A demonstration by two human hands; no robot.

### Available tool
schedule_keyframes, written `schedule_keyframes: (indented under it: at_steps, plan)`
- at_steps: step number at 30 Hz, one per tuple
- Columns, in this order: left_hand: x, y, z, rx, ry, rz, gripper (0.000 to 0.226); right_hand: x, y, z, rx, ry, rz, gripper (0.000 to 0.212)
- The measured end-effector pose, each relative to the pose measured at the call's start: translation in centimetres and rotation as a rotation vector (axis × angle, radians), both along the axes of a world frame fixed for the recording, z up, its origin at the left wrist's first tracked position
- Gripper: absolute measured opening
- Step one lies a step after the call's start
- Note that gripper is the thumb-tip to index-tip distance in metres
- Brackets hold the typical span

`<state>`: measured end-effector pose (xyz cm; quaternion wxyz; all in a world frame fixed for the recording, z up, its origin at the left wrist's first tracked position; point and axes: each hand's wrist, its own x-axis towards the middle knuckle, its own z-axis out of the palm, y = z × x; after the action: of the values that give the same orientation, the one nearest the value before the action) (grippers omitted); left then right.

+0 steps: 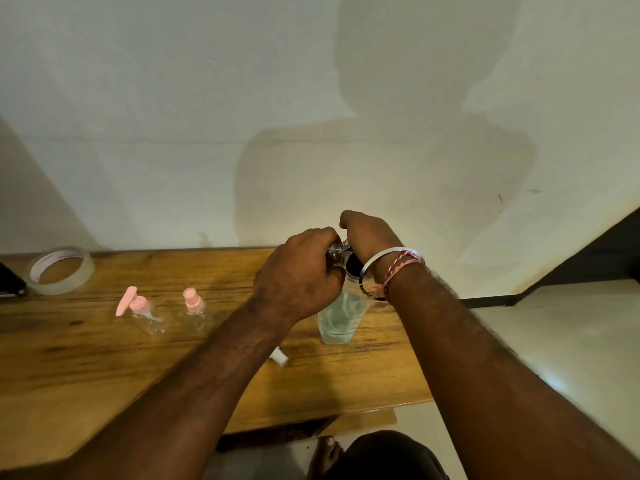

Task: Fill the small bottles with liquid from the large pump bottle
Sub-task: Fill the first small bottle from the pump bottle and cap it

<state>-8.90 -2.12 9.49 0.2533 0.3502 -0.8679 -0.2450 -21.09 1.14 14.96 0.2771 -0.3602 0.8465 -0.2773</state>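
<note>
The large clear bottle (337, 320) with pale green liquid stands near the right end of the wooden table (86, 358). My left hand (301, 275) grips something small and clear at the top of that bottle, beside its shiny pump head (341, 252). My right hand (370, 237) curls over the pump top from the far side; what its fingers touch is hidden. Two small clear bottles stand to the left: one with a pink pump cap (145, 311) and one with a pink spray cap (197, 310). Both look empty.
A roll of clear tape (60, 270) lies at the table's back left, next to a dark object (10, 280) at the frame edge. A small white cap (278, 356) lies by my left forearm. The wall stands directly behind the table; the table's right edge ends just past the large bottle.
</note>
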Motion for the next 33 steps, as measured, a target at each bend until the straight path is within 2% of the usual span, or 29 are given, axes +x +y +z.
schedule_keyframes:
  at_steps: [4,7,9,11,15,17,21,28,30,32,33]
  plan:
    - [0.0,0.0,-0.1,0.009,-0.013,-0.015,0.020,0.1,0.2,-0.7,-0.086,0.029,-0.048,0.042]
    - [0.0,0.0,0.1,0.011,0.001,-0.010,0.020,0.3,-0.1,-0.1,-0.059,-0.063,-0.083,0.025]
    - [0.1,0.1,0.4,0.012,0.033,-0.009,0.018,0.5,-0.3,0.7,-0.071,-0.268,-0.150,0.020]
    - [0.1,0.1,0.7,0.010,0.058,-0.004,0.016,0.4,-0.2,1.5,-0.096,-0.504,-0.260,0.025]
    - [0.0,0.3,0.8,0.004,0.049,0.006,0.018,-0.4,0.0,1.8,-0.080,-0.620,-0.297,0.044]
    - [-0.1,0.4,0.9,0.000,0.047,-0.002,0.019,-0.7,-0.1,1.5,-0.092,-0.617,-0.304,0.045]
    - [0.0,0.4,0.9,0.006,0.054,-0.007,0.020,-0.5,-0.4,1.0,-0.109,-0.549,-0.287,0.029]
    - [0.2,0.2,0.6,0.013,0.044,-0.009,0.018,0.1,-0.3,0.7,-0.122,-0.425,-0.229,0.024]
    - [0.2,0.1,0.6,0.009,0.029,-0.006,0.017,-0.1,-0.2,0.6,-0.115,-0.333,-0.156,0.024]
    - [0.2,0.1,0.5,0.011,0.018,-0.010,0.018,-0.2,-0.1,0.4,-0.072,-0.176,-0.071,0.035]
    - [0.2,0.1,0.5,0.012,0.013,-0.012,0.018,-0.4,-0.1,0.2,-0.102,-0.132,-0.095,0.037]
